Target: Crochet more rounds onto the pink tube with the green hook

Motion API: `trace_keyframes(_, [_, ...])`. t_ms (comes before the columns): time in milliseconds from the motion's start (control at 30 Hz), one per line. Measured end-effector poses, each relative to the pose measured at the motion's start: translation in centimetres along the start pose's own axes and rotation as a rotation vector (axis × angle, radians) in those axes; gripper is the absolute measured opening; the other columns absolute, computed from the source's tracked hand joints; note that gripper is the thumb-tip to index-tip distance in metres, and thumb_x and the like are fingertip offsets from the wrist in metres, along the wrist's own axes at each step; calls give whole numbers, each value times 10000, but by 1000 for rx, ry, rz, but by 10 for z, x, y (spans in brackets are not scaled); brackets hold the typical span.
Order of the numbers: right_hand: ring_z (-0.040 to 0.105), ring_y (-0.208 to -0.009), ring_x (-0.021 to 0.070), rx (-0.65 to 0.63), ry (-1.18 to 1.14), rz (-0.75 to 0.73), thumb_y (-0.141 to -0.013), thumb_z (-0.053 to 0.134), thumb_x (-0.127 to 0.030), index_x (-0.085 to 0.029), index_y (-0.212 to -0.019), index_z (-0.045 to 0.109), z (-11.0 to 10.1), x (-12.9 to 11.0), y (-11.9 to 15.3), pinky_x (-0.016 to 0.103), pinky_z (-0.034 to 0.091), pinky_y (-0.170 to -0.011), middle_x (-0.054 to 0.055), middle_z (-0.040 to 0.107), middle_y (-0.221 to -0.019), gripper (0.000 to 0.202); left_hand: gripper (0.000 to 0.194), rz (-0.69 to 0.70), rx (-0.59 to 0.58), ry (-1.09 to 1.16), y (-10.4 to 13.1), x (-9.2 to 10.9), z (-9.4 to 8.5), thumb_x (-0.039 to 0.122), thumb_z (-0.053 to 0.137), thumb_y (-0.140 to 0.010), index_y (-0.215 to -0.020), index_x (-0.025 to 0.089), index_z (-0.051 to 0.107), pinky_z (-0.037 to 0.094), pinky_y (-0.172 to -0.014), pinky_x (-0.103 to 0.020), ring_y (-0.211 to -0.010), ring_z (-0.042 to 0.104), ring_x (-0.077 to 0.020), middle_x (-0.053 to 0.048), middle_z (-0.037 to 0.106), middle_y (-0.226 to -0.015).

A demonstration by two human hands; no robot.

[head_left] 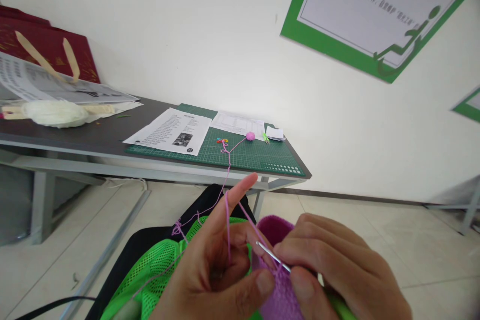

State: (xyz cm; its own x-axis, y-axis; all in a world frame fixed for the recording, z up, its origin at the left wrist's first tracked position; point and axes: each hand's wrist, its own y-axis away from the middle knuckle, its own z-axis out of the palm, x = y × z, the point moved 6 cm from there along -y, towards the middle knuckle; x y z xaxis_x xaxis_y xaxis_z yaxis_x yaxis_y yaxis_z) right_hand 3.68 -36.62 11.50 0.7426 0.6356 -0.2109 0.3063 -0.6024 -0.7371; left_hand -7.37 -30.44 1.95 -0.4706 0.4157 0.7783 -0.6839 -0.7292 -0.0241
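My left hand [221, 255] pinches the edge of a pink-purple crochet piece [283, 292] between thumb and fingers. Its index finger points up, and a strand of pink yarn [228, 225] loops over it. In my right hand [337, 260] is a crochet hook [273, 256], its silver tip angled up and left at the edge of the piece, by the taut yarn. A green part of the handle shows below that palm. From the lap, where a small tangle [179, 228] of yarn lies, a strand runs up to a small pink yarn ball [250, 136] on the table.
A green cutting mat [247, 160] on the dark table [150, 110] carries printed sheets [172, 130], small green scissors [266, 138], coloured stitch markers [222, 140] and a white paper stack [275, 133]. White yarn [56, 113] and a red bag [48, 45] are at left. Green mesh fabric [157, 265] covers the lap.
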Motion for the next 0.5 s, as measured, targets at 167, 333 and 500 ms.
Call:
trace_keyframes(167, [608, -579, 127, 5, -3, -2, -895, 498, 9, -166, -800, 616, -2, -1, 1, 271, 554, -613, 25, 686, -672, 231, 855, -6, -1, 40, -3, 0, 2, 309, 894, -845, -1571, 485, 479, 367, -642, -208, -661, 489, -98, 29, 666, -782])
trace_keyframes(333, [572, -578, 118, 7, -7, 25, -925, 490, 3, -165, -814, 610, -1, 1, 1, 261, 533, -612, 12, 645, -652, 234, 778, 3, -24, 23, -6, 1, 4, 326, 867, -874, -1549, 489, 517, 380, -682, -242, -693, 498, -108, 29, 664, -831])
trace_keyframes(500, [545, -544, 119, 12, 14, 30, -997, 480, -62, -174, -861, 619, -2, 0, 0, 251, 493, -541, -7, 593, -626, 225, 724, -11, -66, 7, -5, 1, 5, 355, 854, -886, -1517, 523, 543, 330, -638, -252, -669, 455, -100, 26, 649, -834])
